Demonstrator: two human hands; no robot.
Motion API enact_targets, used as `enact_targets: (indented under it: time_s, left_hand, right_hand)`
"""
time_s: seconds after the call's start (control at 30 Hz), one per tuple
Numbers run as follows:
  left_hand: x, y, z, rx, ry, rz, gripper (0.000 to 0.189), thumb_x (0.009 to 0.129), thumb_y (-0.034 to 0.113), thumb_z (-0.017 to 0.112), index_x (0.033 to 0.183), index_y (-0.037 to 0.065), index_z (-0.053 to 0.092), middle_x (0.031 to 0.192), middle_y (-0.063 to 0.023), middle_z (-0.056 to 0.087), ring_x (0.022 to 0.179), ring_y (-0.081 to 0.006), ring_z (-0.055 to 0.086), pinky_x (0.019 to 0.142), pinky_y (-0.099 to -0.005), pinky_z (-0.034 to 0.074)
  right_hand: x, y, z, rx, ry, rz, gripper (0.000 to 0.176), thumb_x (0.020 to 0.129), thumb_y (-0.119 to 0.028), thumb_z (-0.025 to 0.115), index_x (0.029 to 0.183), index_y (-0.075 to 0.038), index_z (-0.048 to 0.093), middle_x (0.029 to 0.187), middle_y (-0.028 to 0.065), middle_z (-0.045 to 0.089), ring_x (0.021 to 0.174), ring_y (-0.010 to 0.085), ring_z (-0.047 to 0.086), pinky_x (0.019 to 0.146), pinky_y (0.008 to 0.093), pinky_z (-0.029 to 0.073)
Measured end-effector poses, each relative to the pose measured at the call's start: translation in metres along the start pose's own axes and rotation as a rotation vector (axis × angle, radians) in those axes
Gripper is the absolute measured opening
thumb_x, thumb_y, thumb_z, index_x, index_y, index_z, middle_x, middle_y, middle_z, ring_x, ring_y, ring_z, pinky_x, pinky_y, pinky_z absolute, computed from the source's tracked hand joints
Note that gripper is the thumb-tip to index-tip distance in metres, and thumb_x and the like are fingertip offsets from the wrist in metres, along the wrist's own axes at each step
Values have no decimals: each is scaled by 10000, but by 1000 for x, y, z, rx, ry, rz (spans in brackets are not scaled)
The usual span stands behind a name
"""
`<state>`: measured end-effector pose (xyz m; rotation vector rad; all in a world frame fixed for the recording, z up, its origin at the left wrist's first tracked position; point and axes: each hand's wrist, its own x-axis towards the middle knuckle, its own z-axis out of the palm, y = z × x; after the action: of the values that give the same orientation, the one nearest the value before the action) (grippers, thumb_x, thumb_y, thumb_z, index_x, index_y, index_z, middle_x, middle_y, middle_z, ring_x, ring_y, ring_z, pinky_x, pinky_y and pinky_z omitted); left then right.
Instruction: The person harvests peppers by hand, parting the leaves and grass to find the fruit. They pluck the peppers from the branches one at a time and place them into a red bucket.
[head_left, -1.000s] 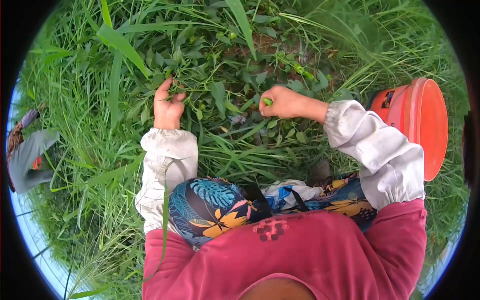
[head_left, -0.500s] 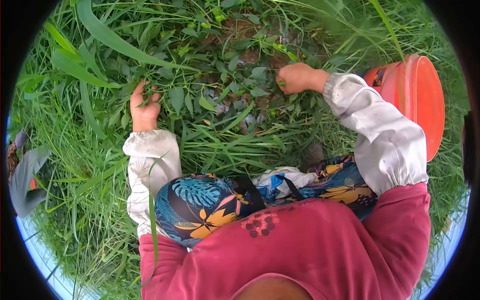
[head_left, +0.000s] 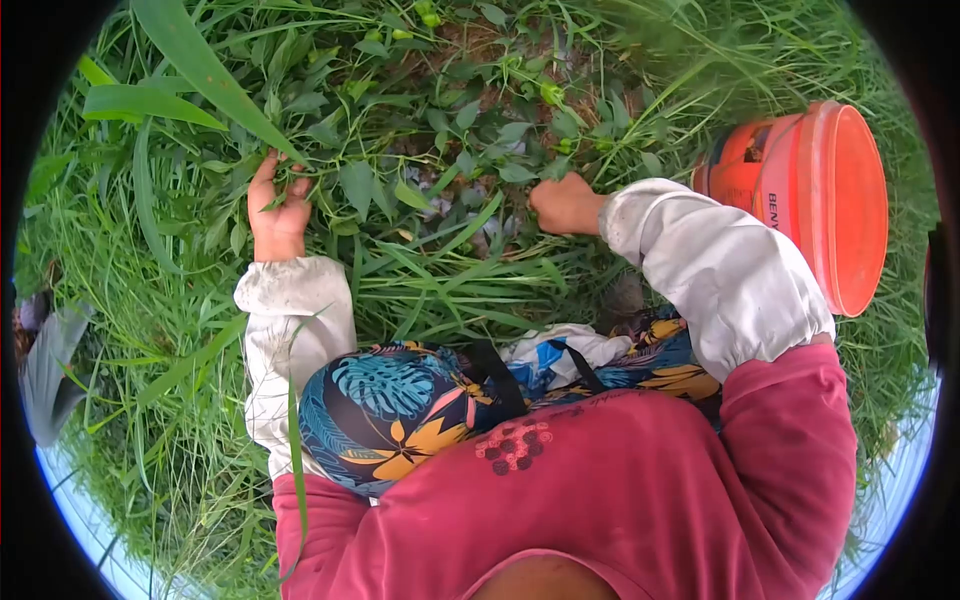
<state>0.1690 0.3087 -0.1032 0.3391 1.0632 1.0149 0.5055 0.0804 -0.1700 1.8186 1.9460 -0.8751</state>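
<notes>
My left hand (head_left: 279, 208) is palm-up at the left side of a leafy green plant (head_left: 355, 185). Its fingers are loosely curved and apart, touching leaves and thin stems; a leaf crosses the palm. My right hand (head_left: 566, 204) is closed in a fist low over the plant's right side, beside its leaves. Whatever the fist holds, if anything, is hidden. Small light-green fruits, which look like peppers, hang among the leaves, one fruit (head_left: 551, 93) above my right hand and another (head_left: 428, 14) at the top.
An orange bucket (head_left: 800, 190) lies tipped beside my right sleeve, its mouth facing right. Tall grass (head_left: 160, 330) surrounds the plant, and a broad blade (head_left: 205, 75) hangs over my left hand. A grey object (head_left: 55, 375) is at the far left. A white-and-blue bag (head_left: 560, 355) rests on my lap.
My right hand has moved left and slightly down, still closed. My left hand has shifted slightly up and left among the leaves. More of the bucket's side now shows.
</notes>
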Motion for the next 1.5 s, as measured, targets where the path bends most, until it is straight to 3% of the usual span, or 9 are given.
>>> enact_targets:
  time_s: [0.2,0.47,0.57,0.73,0.93,1.07,1.23,1.3,1.5]
  left_hand:
    - [-1,-1,2,-10,11,-1,129,907,113,601,1028,84,567,856,-14,577,682,-186,529,498,-257,362]
    - [-3,-5,2,-29,160,44,155,926,138,554,1066,75,575,938,-34,627,783,-220,592,593,-337,462]
    - [8,-2,-19,-37,-67,31,178,922,129,545,1084,73,589,961,-65,638,829,-237,595,661,-369,468]
    - [1,-5,-17,1,-114,96,128,924,160,543,1026,115,606,937,-58,637,786,-223,592,628,-355,480]
    - [-17,-4,5,99,-38,94,198,925,236,560,1017,73,624,960,-50,658,807,-186,615,684,-324,523]
    - [-19,-1,4,45,-15,78,181,914,177,568,1036,61,634,934,-43,671,793,-187,634,693,-342,531]
    - [-11,-3,4,59,76,110,150,926,167,554,997,57,625,842,-36,638,695,-168,594,607,-302,498]
    - [-5,-3,3,69,35,133,134,927,166,555,963,50,610,733,-23,572,553,-142,515,470,-269,423]
    - [-16,-3,12,112,33,105,160,919,200,573,975,52,593,675,-21,557,474,-131,487,383,-261,385]
  right_hand:
    - [15,-11,-18,255,-137,233,256,781,-185,597,934,-2,691,1016,204,671,982,360,641,809,460,515]
    - [-15,4,-53,294,-64,142,399,747,-297,712,1037,-33,642,1033,143,649,934,309,642,862,398,495]
    - [-50,14,-86,495,-126,27,345,766,-277,732,1011,-44,662,1000,122,658,906,265,641,857,342,492]
    - [-86,31,-98,694,419,-219,218,829,-212,725,956,-38,694,915,73,683,836,153,623,758,280,477]
    - [-159,34,-221,778,789,1,215,852,-206,723,1026,-82,706,794,-58,611,708,15,516,623,181,421]
    - [-246,85,-244,96,1286,293,267,874,-252,692,1098,-106,688,858,-9,661,727,35,573,657,200,453]
    - [-357,207,-248,-378,1007,758,401,931,-302,594,1266,-82,575,1149,152,643,985,226,654,822,298,492]
    - [-371,237,-242,-448,483,1050,434,910,-268,606,1299,-87,542,1216,187,599,1089,283,611,884,347,477]
    - [-224,54,-239,-168,777,92,240,893,-190,610,1042,-2,617,1036,160,640,955,313,629,817,365,483]
